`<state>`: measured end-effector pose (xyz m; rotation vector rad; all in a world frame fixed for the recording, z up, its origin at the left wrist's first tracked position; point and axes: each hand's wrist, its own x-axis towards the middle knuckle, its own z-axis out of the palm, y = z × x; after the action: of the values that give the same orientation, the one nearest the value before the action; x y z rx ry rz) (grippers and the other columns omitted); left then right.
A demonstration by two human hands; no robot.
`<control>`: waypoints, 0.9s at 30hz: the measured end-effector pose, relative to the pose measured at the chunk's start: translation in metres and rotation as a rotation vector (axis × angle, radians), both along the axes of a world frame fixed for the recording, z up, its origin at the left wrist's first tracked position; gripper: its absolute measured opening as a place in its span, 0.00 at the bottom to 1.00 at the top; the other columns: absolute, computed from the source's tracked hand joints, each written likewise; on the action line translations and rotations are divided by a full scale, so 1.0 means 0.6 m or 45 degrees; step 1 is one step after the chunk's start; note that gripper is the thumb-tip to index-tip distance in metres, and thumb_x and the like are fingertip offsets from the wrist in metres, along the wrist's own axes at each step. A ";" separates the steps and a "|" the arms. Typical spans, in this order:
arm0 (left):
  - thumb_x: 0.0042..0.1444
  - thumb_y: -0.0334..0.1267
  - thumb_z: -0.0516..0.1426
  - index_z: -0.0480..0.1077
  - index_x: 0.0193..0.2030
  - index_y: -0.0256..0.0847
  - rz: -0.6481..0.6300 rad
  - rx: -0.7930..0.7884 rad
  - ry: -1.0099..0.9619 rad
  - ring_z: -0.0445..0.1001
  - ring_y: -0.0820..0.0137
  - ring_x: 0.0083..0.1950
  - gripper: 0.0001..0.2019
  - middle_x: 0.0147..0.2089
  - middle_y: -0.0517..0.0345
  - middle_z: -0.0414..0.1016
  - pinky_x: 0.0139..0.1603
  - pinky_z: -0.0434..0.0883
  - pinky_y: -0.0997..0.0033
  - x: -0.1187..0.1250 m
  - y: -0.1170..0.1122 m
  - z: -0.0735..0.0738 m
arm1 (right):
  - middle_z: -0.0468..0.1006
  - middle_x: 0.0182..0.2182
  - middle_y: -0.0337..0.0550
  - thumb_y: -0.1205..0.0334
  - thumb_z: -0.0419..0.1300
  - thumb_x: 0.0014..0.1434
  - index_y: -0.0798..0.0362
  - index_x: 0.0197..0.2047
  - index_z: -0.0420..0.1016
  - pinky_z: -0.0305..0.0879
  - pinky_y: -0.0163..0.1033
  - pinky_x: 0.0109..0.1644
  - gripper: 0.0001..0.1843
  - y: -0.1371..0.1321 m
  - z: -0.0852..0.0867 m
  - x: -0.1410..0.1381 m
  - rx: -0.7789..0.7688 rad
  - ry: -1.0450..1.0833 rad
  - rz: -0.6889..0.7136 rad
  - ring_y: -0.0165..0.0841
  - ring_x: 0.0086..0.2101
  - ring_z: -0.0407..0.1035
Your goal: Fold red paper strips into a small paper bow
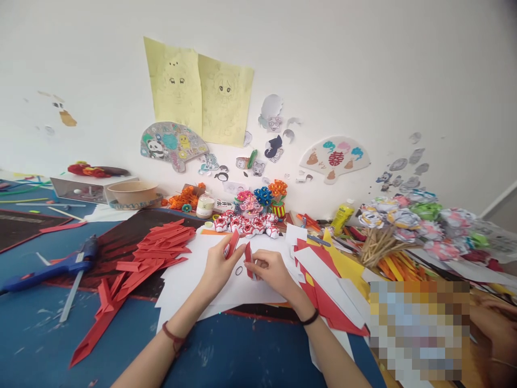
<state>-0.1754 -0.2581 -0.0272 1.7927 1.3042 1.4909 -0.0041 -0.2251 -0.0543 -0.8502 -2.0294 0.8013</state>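
My left hand point(219, 262) is closed on a small folded red and white paper piece point(231, 243), held up above the white sheets point(181, 280). My right hand point(271, 271) pinches another folded red paper piece point(248, 260) just to the right of it. A small dark ring point(239, 271) lies on the white paper between my hands. Behind them sits a cluster of finished red and white folded pieces point(246, 224).
A pile of folded red paper strips point(155, 250) lies left of my hands, with a blue glue gun point(52, 267) further left. Red, white and yellow paper sheets point(331, 280) lie at right, beside paper flowers on sticks point(404, 226). A bowl point(132, 192) stands by the wall.
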 end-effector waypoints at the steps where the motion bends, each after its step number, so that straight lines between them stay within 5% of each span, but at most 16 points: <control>1: 0.59 0.47 0.53 0.70 0.49 0.39 -0.056 -0.036 -0.008 0.63 0.74 0.26 0.17 0.29 0.62 0.71 0.30 0.63 0.76 -0.001 0.000 0.001 | 0.68 0.23 0.35 0.50 0.59 0.59 0.55 0.27 0.72 0.60 0.31 0.26 0.17 -0.001 0.001 0.000 0.007 -0.007 0.021 0.25 0.21 0.65; 8: 0.58 0.47 0.55 0.71 0.40 0.37 -0.306 -0.059 -0.064 0.59 0.77 0.24 0.14 0.25 0.64 0.67 0.27 0.61 0.78 -0.002 -0.005 0.007 | 0.70 0.23 0.37 0.48 0.58 0.60 0.55 0.25 0.71 0.60 0.31 0.28 0.20 -0.007 0.012 0.005 0.004 -0.058 0.087 0.26 0.23 0.65; 16: 0.56 0.47 0.57 0.73 0.45 0.37 -0.428 -0.157 0.004 0.64 0.74 0.27 0.17 0.27 0.61 0.70 0.29 0.63 0.76 -0.012 0.000 0.007 | 0.72 0.23 0.37 0.54 0.60 0.60 0.56 0.27 0.74 0.61 0.31 0.28 0.15 -0.009 0.010 0.006 -0.065 -0.046 0.152 0.26 0.22 0.65; 27: 0.56 0.46 0.58 0.72 0.36 0.37 -0.148 0.019 -0.079 0.67 0.73 0.29 0.12 0.31 0.59 0.74 0.30 0.63 0.76 -0.010 -0.001 0.001 | 0.69 0.25 0.37 0.48 0.58 0.60 0.56 0.29 0.74 0.60 0.31 0.24 0.19 -0.006 0.015 0.011 -0.174 0.029 0.183 0.25 0.21 0.63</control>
<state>-0.1814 -0.2587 -0.0264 1.7852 1.1422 1.4840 0.0024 -0.2290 -0.0451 -0.7721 -2.0513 1.0351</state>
